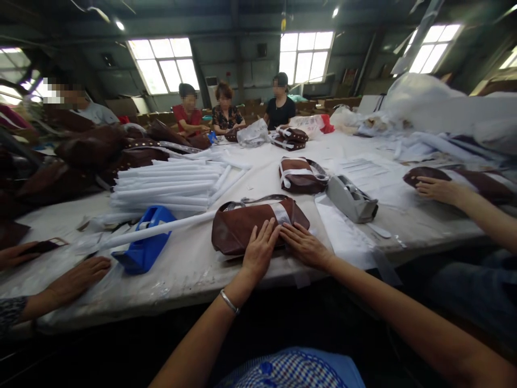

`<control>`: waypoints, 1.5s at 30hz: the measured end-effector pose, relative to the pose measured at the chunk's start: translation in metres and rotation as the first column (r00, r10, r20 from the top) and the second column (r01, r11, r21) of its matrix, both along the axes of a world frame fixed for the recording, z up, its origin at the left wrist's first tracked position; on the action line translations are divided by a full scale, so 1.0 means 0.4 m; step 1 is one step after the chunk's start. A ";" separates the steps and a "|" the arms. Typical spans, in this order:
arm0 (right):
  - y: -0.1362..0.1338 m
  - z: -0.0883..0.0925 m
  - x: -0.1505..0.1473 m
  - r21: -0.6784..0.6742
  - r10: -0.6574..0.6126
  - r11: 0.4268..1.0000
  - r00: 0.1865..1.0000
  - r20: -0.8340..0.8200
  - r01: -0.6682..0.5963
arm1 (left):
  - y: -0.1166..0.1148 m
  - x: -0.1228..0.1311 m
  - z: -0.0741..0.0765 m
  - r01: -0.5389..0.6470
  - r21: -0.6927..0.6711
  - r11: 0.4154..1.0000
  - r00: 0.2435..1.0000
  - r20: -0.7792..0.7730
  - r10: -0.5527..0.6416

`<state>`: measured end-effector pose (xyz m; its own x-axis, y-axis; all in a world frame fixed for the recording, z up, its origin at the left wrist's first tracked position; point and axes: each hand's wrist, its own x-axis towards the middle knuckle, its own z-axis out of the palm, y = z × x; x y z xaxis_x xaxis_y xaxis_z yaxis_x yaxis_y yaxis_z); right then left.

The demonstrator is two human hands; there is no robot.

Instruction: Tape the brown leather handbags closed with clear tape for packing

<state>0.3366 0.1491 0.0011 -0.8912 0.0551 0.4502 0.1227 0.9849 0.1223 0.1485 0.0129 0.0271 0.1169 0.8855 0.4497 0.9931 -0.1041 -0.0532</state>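
Note:
A brown leather bag (238,223) lies near the front edge of the white-covered table, a pale strip (281,214) running across its right half. My left hand (260,247) rests flat on the bag's front, fingers stretched out, just left of the lower end of the strip. Beside it, my right hand (305,245) lies on the bag's lower right part with its fingers extended. The fingertips of both hands nearly meet. A long white paper roll (161,230) reaches the bag's left end and crosses a blue tape dispenser (149,242).
White rolls (169,183) are stacked behind the blue dispenser. Right of the bag stand a grey tape dispenser (350,198) and another brown bag (301,178). Other people's hands are at the left (76,277) and right (438,189). Brown bags (92,151) pile up at back left.

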 end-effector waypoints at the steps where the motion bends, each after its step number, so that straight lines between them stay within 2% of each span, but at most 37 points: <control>1: -0.002 -0.007 0.001 0.002 0.001 1.000 1.000 -0.007 -0.001 | 0.007 0.001 0.007 0.037 -0.017 0.999 0.999 -0.010 -0.037; 4: -0.017 -0.016 0.006 -0.008 0.001 1.000 1.000 -0.021 -0.002 | 0.021 0.004 0.013 0.149 -0.080 0.986 0.987 -0.042 -0.153; 6: -0.033 -0.009 0.018 -0.041 0.005 0.999 0.999 -0.037 -0.007 | 0.024 0.007 0.003 0.178 -0.100 0.979 0.982 -0.041 -0.183; 10: -0.082 0.013 0.086 -0.169 0.028 0.985 0.997 -0.069 -0.039 | 0.023 0.015 -0.025 0.163 -0.094 0.982 0.987 -0.003 -0.164; 12: -0.114 0.013 0.136 -0.226 -0.004 0.974 0.999 -0.049 -0.007 | 0.023 0.017 -0.033 0.161 -0.086 0.983 0.987 0.011 -0.161; 15: -0.159 -0.011 0.195 -0.261 -0.073 0.962 0.997 0.036 0.080 | 0.023 0.016 -0.038 0.164 -0.073 0.984 0.986 0.019 -0.163; 17: -0.175 -0.034 0.208 -0.259 -0.084 0.962 0.996 0.039 0.091 | 0.023 0.016 -0.038 0.164 -0.067 0.984 0.987 0.015 -0.163; 21: -0.172 -0.063 0.177 -0.253 -0.034 0.967 0.989 -0.141 -0.003 | 0.023 0.016 -0.037 0.158 -0.064 0.985 0.987 -0.016 -0.159; 25: -0.160 -0.057 0.151 -0.247 -0.004 0.967 0.962 -0.273 -0.066 | 0.024 0.017 -0.037 0.142 -0.058 0.988 0.989 -0.040 -0.145; 36: -0.168 -0.042 0.173 -0.320 -0.017 0.944 0.961 -0.277 -0.075 | 0.020 0.017 -0.031 0.141 -0.050 0.989 0.989 -0.039 -0.144; 40: -0.155 -0.009 0.164 -0.299 -0.010 0.951 0.956 -0.293 -0.081 | 0.023 0.019 -0.037 0.128 -0.060 0.990 0.990 -0.056 -0.131; 45: -0.131 0.060 0.132 -0.304 0.007 0.947 0.950 -0.312 -0.107 | 0.024 0.020 -0.043 0.131 -0.052 0.990 0.989 -0.065 -0.135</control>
